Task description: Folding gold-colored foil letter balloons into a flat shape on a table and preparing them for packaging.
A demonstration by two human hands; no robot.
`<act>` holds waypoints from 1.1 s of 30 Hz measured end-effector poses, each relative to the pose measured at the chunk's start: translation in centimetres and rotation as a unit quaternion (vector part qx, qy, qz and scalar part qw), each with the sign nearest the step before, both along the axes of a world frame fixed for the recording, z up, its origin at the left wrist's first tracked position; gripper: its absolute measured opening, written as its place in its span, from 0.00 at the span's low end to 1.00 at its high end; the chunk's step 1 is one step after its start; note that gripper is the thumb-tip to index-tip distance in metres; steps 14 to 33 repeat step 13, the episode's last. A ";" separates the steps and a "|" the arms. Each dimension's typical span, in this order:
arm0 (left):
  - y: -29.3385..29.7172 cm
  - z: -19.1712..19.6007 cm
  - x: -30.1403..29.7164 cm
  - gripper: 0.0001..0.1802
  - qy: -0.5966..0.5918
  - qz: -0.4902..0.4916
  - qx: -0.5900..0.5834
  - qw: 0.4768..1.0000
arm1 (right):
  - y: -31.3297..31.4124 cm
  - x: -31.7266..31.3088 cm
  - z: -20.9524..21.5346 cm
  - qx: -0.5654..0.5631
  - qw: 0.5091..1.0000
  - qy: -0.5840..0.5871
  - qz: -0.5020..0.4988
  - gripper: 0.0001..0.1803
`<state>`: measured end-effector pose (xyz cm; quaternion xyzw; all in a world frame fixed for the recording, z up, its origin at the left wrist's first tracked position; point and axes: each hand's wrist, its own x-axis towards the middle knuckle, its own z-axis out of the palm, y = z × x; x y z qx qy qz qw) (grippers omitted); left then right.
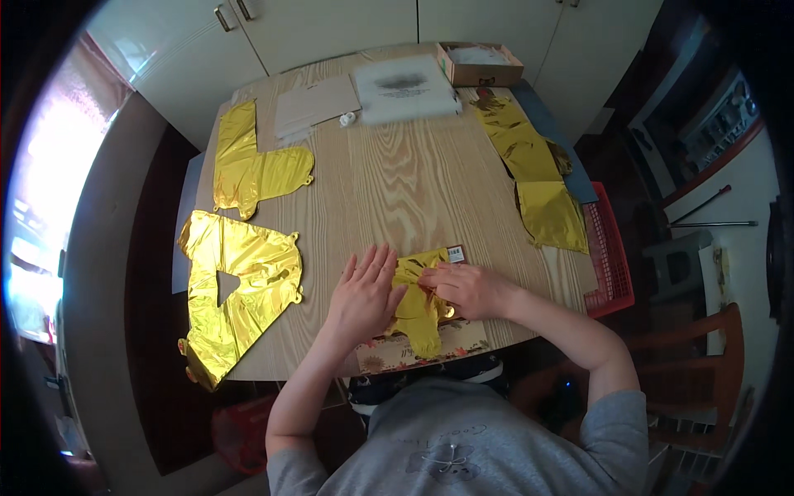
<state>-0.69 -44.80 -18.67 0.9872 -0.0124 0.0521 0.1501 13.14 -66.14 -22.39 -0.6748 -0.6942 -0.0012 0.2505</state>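
Observation:
Close in front of me, a flat gold foil balloon (pixel 422 329) lies on a printed card with leaf patterns (pixel 376 358) at the table's near edge. My left hand (pixel 366 296) rests on the balloon's left side, fingers stretched out. My right hand (pixel 470 289) has its fingers bent and pinched together on the foil at the right; the foil between the fingertips looks bunched. Two more flat gold foil balloons lie at the left, an L-like one (pixel 240 161) farther off and one with a hole (pixel 207 289) nearer. Long gold foil (pixel 525 157) stretches along the right side.
At the far end are a brown cardboard sheet (pixel 310 109), a clear printed bag (pixel 405 95), a small white roll (pixel 347 120) and an open cardboard box (pixel 490 76). A red plastic basket (pixel 612 248) stands past the right edge. Nearer right is a wooden chair (pixel 728 331).

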 end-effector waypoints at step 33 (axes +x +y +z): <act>-0.9 -2.3 -0.1 0.40 0.046 -0.013 0.036 0.998 | -0.5 1.0 1.2 -0.159 0.971 0.178 0.018 0.37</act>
